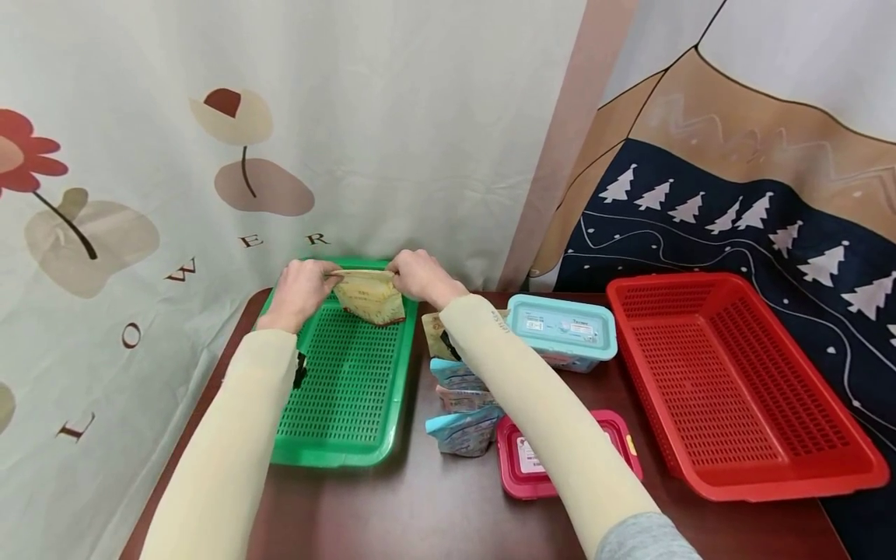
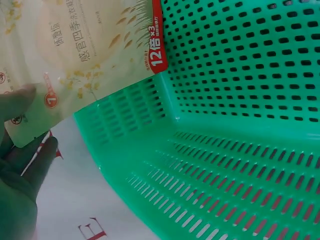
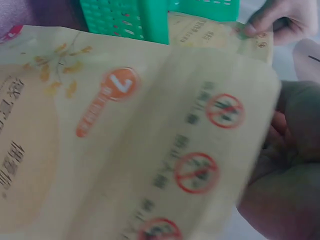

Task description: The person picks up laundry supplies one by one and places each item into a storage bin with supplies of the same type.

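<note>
A yellow pouch with printed text hangs tilted over the far end of a green perforated basket. My left hand pinches its left top corner, and in the left wrist view the thumb lies on the pouch's printed front. At the opposite top corner, my right hand pinches the pouch. A second yellow pouch stands right of the basket, under my right wrist; it fills much of the right wrist view and partly hides that hand's fingers.
Blue and pink pouches stand in a row right of the green basket. Beyond my right forearm are a light-blue lidded box and a pink lidded box. A red basket sits at the right. A printed curtain hangs behind the table.
</note>
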`<state>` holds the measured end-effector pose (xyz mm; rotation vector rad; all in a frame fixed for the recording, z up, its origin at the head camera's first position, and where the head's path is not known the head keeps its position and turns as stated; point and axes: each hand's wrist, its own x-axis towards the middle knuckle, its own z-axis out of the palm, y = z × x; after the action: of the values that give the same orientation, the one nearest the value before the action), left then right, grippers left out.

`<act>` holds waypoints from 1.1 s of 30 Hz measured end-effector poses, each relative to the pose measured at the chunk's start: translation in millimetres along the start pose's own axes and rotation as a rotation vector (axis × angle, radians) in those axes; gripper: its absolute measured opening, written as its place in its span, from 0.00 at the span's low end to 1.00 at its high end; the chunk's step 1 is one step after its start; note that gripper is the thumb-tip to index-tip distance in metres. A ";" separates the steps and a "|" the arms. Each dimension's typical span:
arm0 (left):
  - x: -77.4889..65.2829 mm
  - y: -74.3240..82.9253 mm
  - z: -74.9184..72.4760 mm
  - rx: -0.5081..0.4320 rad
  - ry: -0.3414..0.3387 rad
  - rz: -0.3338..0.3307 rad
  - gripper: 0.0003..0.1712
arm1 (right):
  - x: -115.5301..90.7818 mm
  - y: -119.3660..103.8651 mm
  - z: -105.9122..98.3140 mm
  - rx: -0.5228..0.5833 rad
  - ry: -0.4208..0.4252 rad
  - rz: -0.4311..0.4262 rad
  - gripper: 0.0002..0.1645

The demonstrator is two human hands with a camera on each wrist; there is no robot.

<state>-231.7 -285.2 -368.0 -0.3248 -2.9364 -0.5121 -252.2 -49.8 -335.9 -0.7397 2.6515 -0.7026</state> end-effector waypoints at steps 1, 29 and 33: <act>-0.1 0.6 -1.0 -0.002 -0.013 -0.004 0.14 | -0.6 -0.9 -2.0 -0.004 -0.009 -0.006 0.22; -64.8 115.2 -47.6 -0.294 0.222 0.217 0.30 | -183.8 14.5 -54.2 0.113 0.284 -0.158 0.25; -75.7 127.7 -42.6 -0.329 0.243 0.238 0.30 | -210.3 22.6 -44.3 0.138 0.342 -0.155 0.24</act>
<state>-124.1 -196.8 -301.1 -0.5942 -2.5310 -0.9254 -106.2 99.0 -279.2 -0.8594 2.8260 -1.1339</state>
